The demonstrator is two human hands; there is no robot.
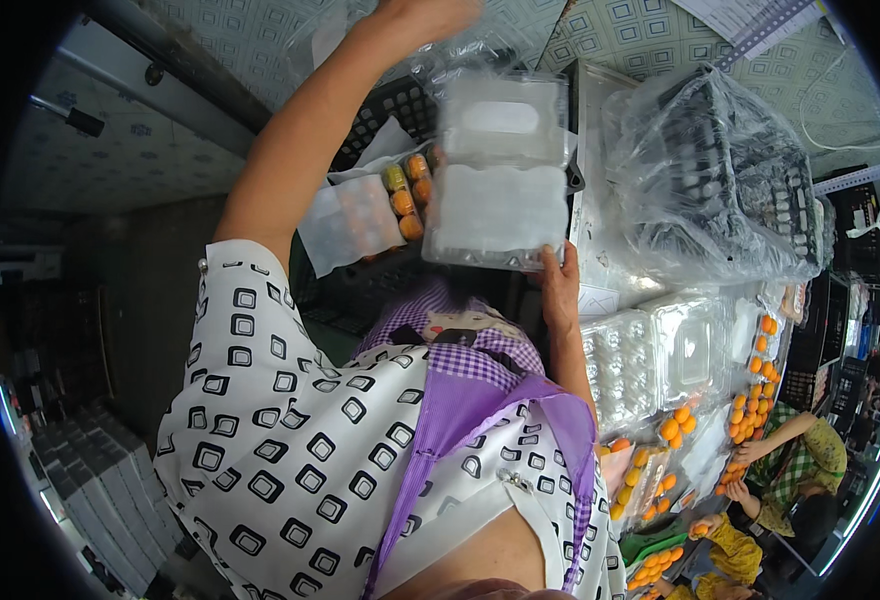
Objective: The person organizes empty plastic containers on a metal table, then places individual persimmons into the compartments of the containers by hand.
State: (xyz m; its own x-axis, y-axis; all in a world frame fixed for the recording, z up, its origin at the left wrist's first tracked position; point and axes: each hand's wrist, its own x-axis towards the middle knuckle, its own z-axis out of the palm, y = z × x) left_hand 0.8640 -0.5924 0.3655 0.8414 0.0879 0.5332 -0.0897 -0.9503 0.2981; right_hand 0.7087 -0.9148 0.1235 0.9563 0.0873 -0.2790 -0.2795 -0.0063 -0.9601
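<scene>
An open clear plastic clamshell container point(501, 206) lies before me, a whitish layer showing in its lower half and a pale oval label on its lid. My right hand point(560, 281) grips its near right corner, the thumb on the rim. At the top edge my left hand point(440, 16) is raised, blurred and partly cut off, above crumpled clear plastic point(477, 56); its fingers cannot be made out. Beneath and left of the container, packs of small orange fruit point(404, 199) sit in a black plastic crate point(387, 112), some under a white sheet point(353, 217).
A metal table point(597, 247) on the right bears a plastic-wrapped black crate point(732, 172), stacked empty clamshells point(687, 352) and loose orange fruit point(751, 412). Co-workers' hands point(747, 452) are among the fruit farther down. Stacked boxes point(102, 480) stand at the lower left.
</scene>
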